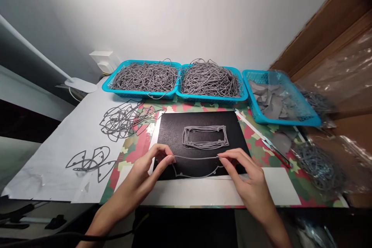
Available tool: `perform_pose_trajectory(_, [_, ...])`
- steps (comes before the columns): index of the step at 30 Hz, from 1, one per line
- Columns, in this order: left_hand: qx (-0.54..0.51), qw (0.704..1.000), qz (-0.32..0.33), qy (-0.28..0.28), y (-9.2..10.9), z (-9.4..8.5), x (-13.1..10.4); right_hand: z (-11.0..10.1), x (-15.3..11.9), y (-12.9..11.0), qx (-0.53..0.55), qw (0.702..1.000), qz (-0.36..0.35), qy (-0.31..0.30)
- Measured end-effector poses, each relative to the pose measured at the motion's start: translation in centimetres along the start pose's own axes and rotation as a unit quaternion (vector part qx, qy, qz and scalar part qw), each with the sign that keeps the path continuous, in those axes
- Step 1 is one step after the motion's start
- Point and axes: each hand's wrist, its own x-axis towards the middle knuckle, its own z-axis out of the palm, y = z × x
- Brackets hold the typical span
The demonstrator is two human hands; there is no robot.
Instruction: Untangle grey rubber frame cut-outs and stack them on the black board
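Between my hands a thin grey rubber gasket (195, 158) is held by its two ends, its upper strand nearly straight and its lower strand sagging. My left hand (148, 168) pinches the left end between thumb and fingertips. At the other end my right hand (245, 174) pinches it the same way. Beneath lies a black mat (171, 128). A neat stack of grey gaskets (206, 147), shaped as a rectangle, rests on that mat just beyond the held one.
Two blue baskets (139, 93) (210, 98) heaped with grey gaskets stand at the back. Another blue basket (286, 121) holds flat grey scraps. Loose gaskets (119, 122) lie at left. Tweezers (276, 151) and a bagged bundle of gaskets (318, 164) are at right.
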Motion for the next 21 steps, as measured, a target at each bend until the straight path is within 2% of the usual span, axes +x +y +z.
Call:
perform_pose_trajectory(2, [0.017, 0.999, 0.026, 0.017, 0.8, -0.5, 0.4, -0.6, 0.5, -0.9, -0.006, 1.000, -0.014, 0.007])
perform_pose_trajectory(5, [0.042, 0.993, 0.102, 0.043, 1.3, -0.7, 0.7, -1.3, 1.0, -1.6, -0.017, 0.999, -0.040, 0.028])
perform_pose_trajectory(8, [0.083, 0.980, 0.175, 0.048, 0.4, -0.1, 0.2, -1.3, 0.6, -0.8, -0.027, 0.998, -0.056, 0.023])
perform_pose_trajectory(12, [0.136, 0.975, 0.170, -0.036, -2.3, 1.2, -1.8, -0.8, -1.3, 1.8, -0.038, 0.997, -0.054, -0.031])
perform_pose_trajectory(14, [0.125, 0.977, 0.166, -0.054, -3.2, 1.7, -2.7, -0.7, -2.2, 2.7, -0.035, 0.998, -0.041, -0.045])
perform_pose_trajectory(21, [0.107, 0.979, 0.163, -0.062, -3.0, 1.9, -3.0, -0.5, -2.9, 3.1, -0.031, 0.998, -0.031, -0.046])
